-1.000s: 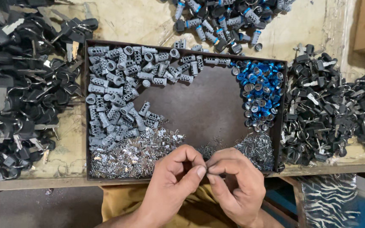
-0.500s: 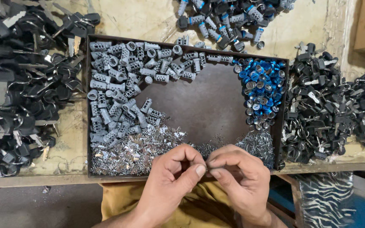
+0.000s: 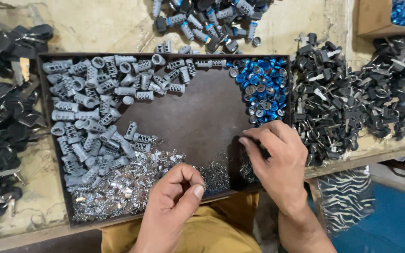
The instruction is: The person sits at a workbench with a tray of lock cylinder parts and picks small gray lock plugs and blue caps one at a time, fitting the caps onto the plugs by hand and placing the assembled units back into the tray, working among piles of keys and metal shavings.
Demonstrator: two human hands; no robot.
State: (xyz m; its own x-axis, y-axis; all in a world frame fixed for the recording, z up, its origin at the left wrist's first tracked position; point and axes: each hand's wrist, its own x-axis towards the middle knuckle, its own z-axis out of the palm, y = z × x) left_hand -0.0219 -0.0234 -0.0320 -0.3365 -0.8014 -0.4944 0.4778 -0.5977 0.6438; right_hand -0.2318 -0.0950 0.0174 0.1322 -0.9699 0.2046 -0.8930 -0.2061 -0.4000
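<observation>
Steel bits (image 3: 118, 189) lie under the curled left hand (image 3: 176, 197); the right hand (image 3: 275, 157), fingers spread, has parted rightward toward blue caps (image 3: 261, 89) (too many to count) in one tray (image 3: 45, 140).

Single head view, steeply down, close over tray (image 3: 48, 140)

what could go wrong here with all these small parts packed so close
1. The right hand reaches over tiny metal bits right beside the blue caps; a sweep might mix the piles.
2. The left hand pinches something too small to see; it may drop into the shiny clips and get lost.
3. Bits lie near the tray front edge and may spill.
</observation>
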